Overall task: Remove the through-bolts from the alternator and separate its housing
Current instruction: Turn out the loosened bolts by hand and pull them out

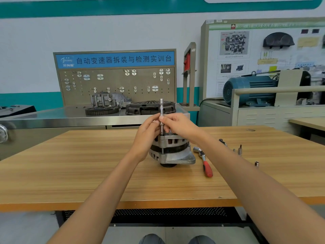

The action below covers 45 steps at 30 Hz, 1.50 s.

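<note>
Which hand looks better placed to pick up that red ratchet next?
Probably the right hand: the ratchet lies on the table on its side of the alternator. The left hand would have to cross over.

Only properly readable text is the blue banner (115,59) topping the pegboard (116,85), up behind and left of the fingers (161,118): white characters "自动变速器拆装与检测实训台"; a small white logo sits at its left end, too blurry to spell out; the display board (263,55) far right has a header and captions, all too smeared to read.
</note>
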Motion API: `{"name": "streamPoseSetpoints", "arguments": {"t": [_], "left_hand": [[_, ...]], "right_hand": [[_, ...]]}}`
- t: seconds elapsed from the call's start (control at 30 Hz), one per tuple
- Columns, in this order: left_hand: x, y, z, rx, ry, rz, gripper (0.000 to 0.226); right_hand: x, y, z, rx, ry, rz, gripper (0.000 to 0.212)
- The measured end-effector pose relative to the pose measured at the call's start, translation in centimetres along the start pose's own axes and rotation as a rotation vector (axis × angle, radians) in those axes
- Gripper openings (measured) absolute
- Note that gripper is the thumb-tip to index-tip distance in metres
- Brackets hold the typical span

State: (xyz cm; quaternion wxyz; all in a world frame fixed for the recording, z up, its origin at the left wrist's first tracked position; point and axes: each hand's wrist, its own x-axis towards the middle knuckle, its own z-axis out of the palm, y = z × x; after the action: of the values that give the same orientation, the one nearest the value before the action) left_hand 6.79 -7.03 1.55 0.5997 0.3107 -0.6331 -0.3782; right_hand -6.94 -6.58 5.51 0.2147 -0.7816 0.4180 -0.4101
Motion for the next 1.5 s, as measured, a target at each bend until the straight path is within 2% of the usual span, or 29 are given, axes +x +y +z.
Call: {"name": "streamPoseSetpoints", "arguments": {"t": [0.3, 0.4, 0.53, 0.63, 0.93, 1.03, 1.2, 1.43, 1.5], "left_hand": [[-0.6, 0.2, 0.2, 0.213, 0.016, 0.119, 0.042], [-0.6, 0.3, 0.3, 0.203, 0.062, 0.13, 0.036], [-0.7, 0.4, 0.6, 0.19, 0.079, 0.139, 0.027], [-0.7, 0.3, 0.6, 0.169, 0.099, 0.134, 0.025], [-0.9, -0.4, 0.7, 0.084, 0.186, 0.134, 0.021], [-1.1, -0.6, 0.7, 0.061, 0.214, 0.109, 0.017], [-0.8, -0.7, 0.0, 0.058, 0.142, 0.005, 0.018], [-0.5, -0.3, -0.4, 0.096, -0.055, 0.015, 0.028], [-0.3, -0.4, -0.6, 0.083, -0.079, -0.018, 0.027]], "right_hand": [[-0.2, 0.1, 0.2, 0.018, 0.023, -0.034, 0.035], [-0.1, 0.4, 0.3, 0.028, 0.032, -0.005, 0.026], [0.4, 0.5, 0.4, 0.08, 0.117, 0.09, 0.038], [0.7, 0.4, 0.5, 0.119, 0.145, 0.14, 0.03], [1.0, -0.1, 0.9, 0.2, 0.168, 0.163, 0.015], [0.9, -0.2, 0.9, 0.21, 0.163, 0.144, 0.018], [0.6, -0.1, 0.5, 0.214, 0.157, 0.116, 0.018], [0.3, 0.3, -0.2, 0.205, 0.101, 0.086, 0.008], [0.4, 0.6, -0.3, 0.182, 0.078, 0.082, 0.013]]}}
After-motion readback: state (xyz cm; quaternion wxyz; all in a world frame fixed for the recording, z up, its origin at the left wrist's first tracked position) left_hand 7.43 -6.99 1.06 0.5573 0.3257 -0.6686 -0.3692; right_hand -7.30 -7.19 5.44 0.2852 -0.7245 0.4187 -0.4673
